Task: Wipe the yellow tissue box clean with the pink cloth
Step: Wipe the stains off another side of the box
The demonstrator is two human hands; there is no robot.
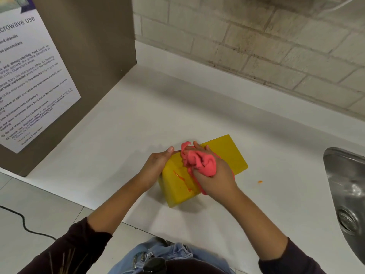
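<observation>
Right hand [214, 176] presses pink cloth [199, 162] onto tissue box [227, 153], left hand [156, 165] steadying.

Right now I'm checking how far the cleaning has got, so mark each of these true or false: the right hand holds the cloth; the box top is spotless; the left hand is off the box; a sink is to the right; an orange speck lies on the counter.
1. The right hand holds the pink cloth: true.
2. The yellow box is spotless: false, orange streaks remain on top.
3. The left hand is off the box: false, it grips the box's left end.
4. A sink is to the right: true.
5. An orange speck lies on the counter: true.
</observation>
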